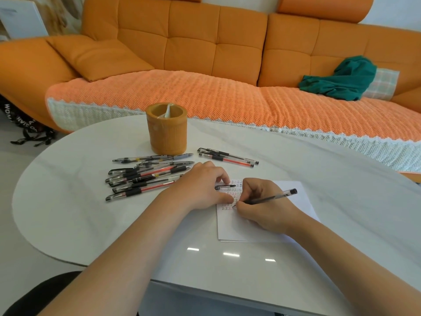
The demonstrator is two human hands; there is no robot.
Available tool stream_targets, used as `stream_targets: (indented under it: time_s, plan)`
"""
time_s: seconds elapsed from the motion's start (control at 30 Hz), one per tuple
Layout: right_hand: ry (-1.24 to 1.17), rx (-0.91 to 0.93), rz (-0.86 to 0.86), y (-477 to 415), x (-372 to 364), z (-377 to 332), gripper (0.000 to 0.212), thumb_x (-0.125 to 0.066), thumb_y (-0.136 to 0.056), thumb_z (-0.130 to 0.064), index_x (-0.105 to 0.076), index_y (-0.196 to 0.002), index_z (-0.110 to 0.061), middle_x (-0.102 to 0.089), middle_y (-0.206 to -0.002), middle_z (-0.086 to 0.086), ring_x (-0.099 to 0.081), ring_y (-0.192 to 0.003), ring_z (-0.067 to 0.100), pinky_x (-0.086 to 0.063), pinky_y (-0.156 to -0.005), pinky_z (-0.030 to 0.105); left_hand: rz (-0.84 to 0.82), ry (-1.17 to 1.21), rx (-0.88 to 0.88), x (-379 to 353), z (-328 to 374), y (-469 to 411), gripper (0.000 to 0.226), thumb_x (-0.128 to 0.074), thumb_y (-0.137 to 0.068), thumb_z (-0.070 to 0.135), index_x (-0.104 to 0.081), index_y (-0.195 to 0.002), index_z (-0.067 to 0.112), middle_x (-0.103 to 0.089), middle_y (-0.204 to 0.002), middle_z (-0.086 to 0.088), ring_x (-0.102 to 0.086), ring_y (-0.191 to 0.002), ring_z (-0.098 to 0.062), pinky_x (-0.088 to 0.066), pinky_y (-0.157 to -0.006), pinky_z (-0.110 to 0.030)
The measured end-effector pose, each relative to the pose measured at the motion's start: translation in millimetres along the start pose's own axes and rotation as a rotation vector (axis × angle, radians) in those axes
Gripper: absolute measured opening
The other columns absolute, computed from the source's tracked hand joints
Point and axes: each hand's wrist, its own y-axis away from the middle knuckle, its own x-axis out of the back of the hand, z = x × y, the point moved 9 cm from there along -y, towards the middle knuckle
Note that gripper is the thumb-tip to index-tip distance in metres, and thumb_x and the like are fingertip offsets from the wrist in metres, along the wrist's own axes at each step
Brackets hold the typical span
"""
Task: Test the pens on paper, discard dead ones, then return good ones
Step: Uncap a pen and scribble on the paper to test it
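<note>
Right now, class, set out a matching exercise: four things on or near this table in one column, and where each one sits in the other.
1. pen holder
2. green cloth
3. large pile of pens
4. paper

A. on the sofa
B. under both hands
C. left of the left hand
D. at the table's far side

Pairs: 1-D, 2-A, 3-C, 4-B

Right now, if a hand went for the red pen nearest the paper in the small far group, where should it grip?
Take the red pen at its black rubber grip, pinching from above across the barrel; it lies flat with other pens close behind.
</note>
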Motion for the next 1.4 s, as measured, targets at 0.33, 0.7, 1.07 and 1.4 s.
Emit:
stream_targets:
  time_s: [0.33, 0.7, 1.07, 1.4]
  plan:
    - [0.055, 0.021, 0.017, 0.4, -0.9, -2.4, 0.018, -0.066, -0.077, 0.000, -0.049, -0.070, 0.000, -0.050, -0.056, 0.005, -0.047, -0.048, 0.017, -0.040, -0.047, 0.024, -0.008, 0.008, 0.026, -1.4, -1.4, -0.4, 0.046, -0.077, -0.077, 0.055, -0.060, -0.117, 0.040, -0.049, -0.114, 0.011, -0.042, -0.113, -0.011, -0.043, -0.093, -0.033]
    - [0.034, 0.041, 0.011, -0.1, -0.5, 1.5, 0.017, -0.067, -0.078, -0.003, -0.051, -0.069, -0.003, -0.055, -0.059, 0.006, -0.051, -0.049, 0.019, -0.043, -0.052, 0.031, 0.006, 0.018, 0.025, -1.4, -1.2, 0.9, 0.047, -0.077, -0.077, 0.055, -0.061, -0.118, 0.038, -0.049, -0.116, 0.009, -0.040, -0.117, -0.012, -0.043, -0.098, -0.036]
    - [-0.001, 0.065, 0.001, 0.4, -0.6, 2.1, 0.020, -0.067, -0.079, 0.000, -0.052, -0.068, -0.004, -0.055, -0.063, 0.016, -0.051, -0.052, 0.020, -0.044, -0.052, 0.032, 0.001, 0.026, 0.031, -1.8, -1.5, -0.4, 0.045, -0.077, -0.077, 0.055, -0.060, -0.116, 0.039, -0.049, -0.115, 0.010, -0.040, -0.115, -0.012, -0.043, -0.099, -0.038]
    - [-0.023, 0.079, 0.013, 2.9, -1.5, -1.4, 0.025, -0.065, -0.080, 0.004, -0.049, -0.066, -0.008, -0.052, -0.060, 0.003, -0.044, -0.051, 0.015, -0.038, -0.049, 0.027, 0.001, 0.029, 0.026, -2.4, -1.8, 0.4, 0.046, -0.077, -0.078, 0.055, -0.059, -0.117, 0.039, -0.049, -0.116, 0.010, -0.039, -0.115, -0.013, -0.043, -0.097, -0.037]
